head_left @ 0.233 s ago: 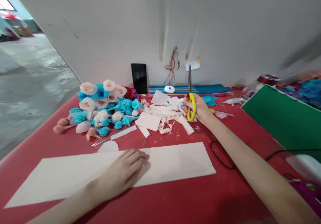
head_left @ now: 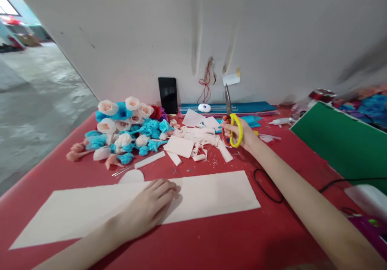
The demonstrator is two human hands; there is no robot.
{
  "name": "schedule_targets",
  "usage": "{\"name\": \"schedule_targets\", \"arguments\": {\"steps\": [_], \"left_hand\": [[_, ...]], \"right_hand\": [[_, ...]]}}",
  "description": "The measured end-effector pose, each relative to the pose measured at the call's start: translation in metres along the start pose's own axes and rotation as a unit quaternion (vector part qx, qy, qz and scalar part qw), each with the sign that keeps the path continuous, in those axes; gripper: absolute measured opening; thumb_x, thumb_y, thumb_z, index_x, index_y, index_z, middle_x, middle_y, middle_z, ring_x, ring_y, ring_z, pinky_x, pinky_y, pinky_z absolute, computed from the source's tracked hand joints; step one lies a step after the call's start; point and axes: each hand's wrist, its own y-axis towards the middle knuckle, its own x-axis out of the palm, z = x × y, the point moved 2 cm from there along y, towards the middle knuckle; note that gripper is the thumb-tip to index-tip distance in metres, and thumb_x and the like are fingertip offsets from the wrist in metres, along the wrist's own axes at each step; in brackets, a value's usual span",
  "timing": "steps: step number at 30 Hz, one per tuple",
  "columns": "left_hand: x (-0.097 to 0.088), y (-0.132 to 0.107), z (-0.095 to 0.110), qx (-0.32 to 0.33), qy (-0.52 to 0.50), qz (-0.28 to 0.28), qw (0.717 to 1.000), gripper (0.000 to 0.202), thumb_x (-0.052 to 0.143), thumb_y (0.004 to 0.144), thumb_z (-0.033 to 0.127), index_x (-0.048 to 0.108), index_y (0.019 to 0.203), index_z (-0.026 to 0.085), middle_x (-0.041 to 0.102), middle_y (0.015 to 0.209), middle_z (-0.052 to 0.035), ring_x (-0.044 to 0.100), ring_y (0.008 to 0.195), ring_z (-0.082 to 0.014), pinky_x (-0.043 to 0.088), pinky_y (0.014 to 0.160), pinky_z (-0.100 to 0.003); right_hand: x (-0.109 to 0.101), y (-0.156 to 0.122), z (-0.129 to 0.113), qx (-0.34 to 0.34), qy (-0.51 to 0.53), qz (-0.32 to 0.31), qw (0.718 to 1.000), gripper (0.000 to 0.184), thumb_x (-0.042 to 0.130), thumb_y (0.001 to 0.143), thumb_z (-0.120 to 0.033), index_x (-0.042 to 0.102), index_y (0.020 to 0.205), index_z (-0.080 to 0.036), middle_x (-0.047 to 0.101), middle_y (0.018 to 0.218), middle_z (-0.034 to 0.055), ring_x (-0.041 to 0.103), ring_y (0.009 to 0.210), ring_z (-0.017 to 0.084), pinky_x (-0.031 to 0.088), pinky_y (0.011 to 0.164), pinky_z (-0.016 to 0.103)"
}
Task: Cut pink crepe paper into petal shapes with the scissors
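Note:
A long white paper sheet (head_left: 217, 193) lies flat across the red table. My left hand (head_left: 152, 205) rests on it near its middle, palm down, fingers lying on the paper with nothing visible in them. Further back, my right hand (head_left: 247, 135) is closed around the handles of a pair of scissors (head_left: 227, 100), held up above the paper scraps. Their metal blades point upward and look almost together; one handle loop is yellow, with red showing beside it. White paper offcuts (head_left: 179, 146) lie piled behind the sheet, and a round white piece (head_left: 132, 176) touches its back edge.
Paper flowers (head_left: 122, 125) in white, blue and pink are heaped at back left. A black phone (head_left: 167, 94) leans on the wall, near a small white device (head_left: 204, 107). At right are a green board (head_left: 347, 145), a black cable (head_left: 267, 197) and a small glue bottle (head_left: 279, 121).
My right hand has moved slightly right and turned the scissors, so their tips sit a little lower and further left. My left hand stays on the sheet.

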Motion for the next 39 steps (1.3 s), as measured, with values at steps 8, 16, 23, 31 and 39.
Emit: {"name": "schedule_targets", "arguments": {"steps": [8, 16, 23, 31, 39], "left_hand": [[-0.003, -0.004, -0.007, 0.009, 0.063, 0.01, 0.998, 0.028, 0.036, 0.088, 0.011, 0.055, 0.108, 0.018, 0.064, 0.098, -0.0079, 0.058, 0.086, -0.0201, 0.049, 0.077, -0.032], [-0.014, 0.008, -0.015, -0.024, 0.09, 0.05, 0.994, 0.023, 0.035, 0.092, 0.014, 0.058, 0.089, 0.015, 0.063, 0.078, -0.0069, 0.057, 0.071, -0.018, 0.047, 0.064, -0.029], [0.007, 0.062, 0.007, -0.016, -0.015, -0.041, 0.999, 0.026, 0.037, 0.09, 0.014, 0.058, 0.105, 0.016, 0.064, 0.097, -0.0085, 0.058, 0.092, -0.0218, 0.049, 0.082, -0.038], [0.026, 0.114, 0.005, -0.083, -0.087, -0.062, 0.991, 0.016, 0.056, 0.082, 0.019, 0.06, 0.097, 0.018, 0.063, 0.09, -0.0041, 0.06, 0.089, -0.019, 0.051, 0.076, -0.03], [0.019, 0.115, 0.004, -0.095, -0.164, -0.035, 0.981, 0.012, 0.059, 0.077, 0.007, 0.063, 0.08, 0.018, 0.065, 0.084, 0.0012, 0.062, 0.077, -0.0108, 0.049, 0.067, -0.019]], "right_hand": [[-0.016, -0.029, -0.008, -0.019, -0.071, 0.041, 0.996, 0.031, 0.053, 0.087, -0.041, 0.056, 0.103, -0.015, 0.061, 0.085, 0.0023, 0.058, 0.067, 0.012, 0.05, 0.061, 0.029], [-0.045, -0.077, -0.014, -0.091, -0.281, 0.098, 0.95, 0.027, 0.044, 0.084, -0.038, 0.061, 0.075, -0.019, 0.064, 0.07, 0.0059, 0.062, 0.076, 0.024, 0.048, 0.074, 0.036], [-0.054, -0.105, -0.007, -0.165, -0.374, -0.014, 0.912, 0.052, 0.045, 0.079, -0.019, 0.039, 0.131, -0.022, 0.061, 0.112, 0.0082, 0.059, 0.102, 0.025, 0.047, 0.089, 0.041], [-0.073, -0.134, 0.009, -0.216, -0.456, -0.035, 0.862, 0.046, 0.039, 0.075, -0.006, 0.057, 0.114, -0.02, 0.057, 0.118, 0.0129, 0.056, 0.108, 0.027, 0.05, 0.084, 0.041], [-0.094, -0.16, 0.025, -0.274, -0.539, -0.071, 0.793, 0.043, 0.045, 0.075, -0.007, 0.063, 0.111, -0.021, 0.06, 0.111, 0.0137, 0.057, 0.101, 0.027, 0.05, 0.084, 0.042]]}}
